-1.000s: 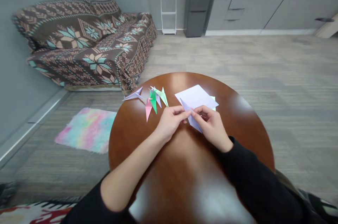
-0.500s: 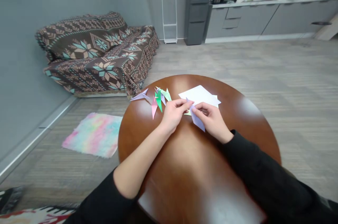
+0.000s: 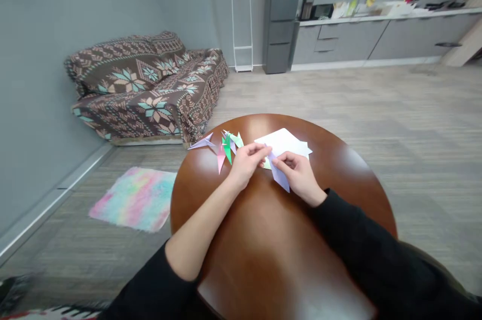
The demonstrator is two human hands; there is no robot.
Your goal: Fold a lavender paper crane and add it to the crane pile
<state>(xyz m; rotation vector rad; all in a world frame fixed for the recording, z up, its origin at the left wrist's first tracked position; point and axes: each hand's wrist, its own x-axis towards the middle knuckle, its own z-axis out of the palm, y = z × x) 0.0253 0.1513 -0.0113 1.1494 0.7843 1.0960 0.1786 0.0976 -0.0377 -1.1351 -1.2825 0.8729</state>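
Note:
Between my two hands is a folded lavender origami paper (image 3: 279, 177), long and pointed at its lower end. My left hand (image 3: 247, 160) pinches its upper end between thumb and fingers. The thumb and fingertips of my right hand (image 3: 297, 173) grip its right edge. Just behind them lie sheets of white paper (image 3: 284, 141), with a pale green piece partly showing under the left hand. To the left of my left hand rest several folded paper cranes: a lavender one (image 3: 204, 142), a pink one (image 3: 221, 160), a green one (image 3: 227, 148) and pale ones close together.
The round brown wooden table (image 3: 259, 239) carries all the paper. Beyond it stand a sofa with a patterned cover (image 3: 150, 89), a white rack (image 3: 243, 48), a grey fridge (image 3: 278, 33) and a kitchen counter (image 3: 339, 43). A pastel fluffy mat (image 3: 133, 197) lies on the floor at left.
The camera view has tilted up slightly, so the room sits lower in it. Both hands still hold the lavender paper, with the right hand's fingers shifted a little along its edge.

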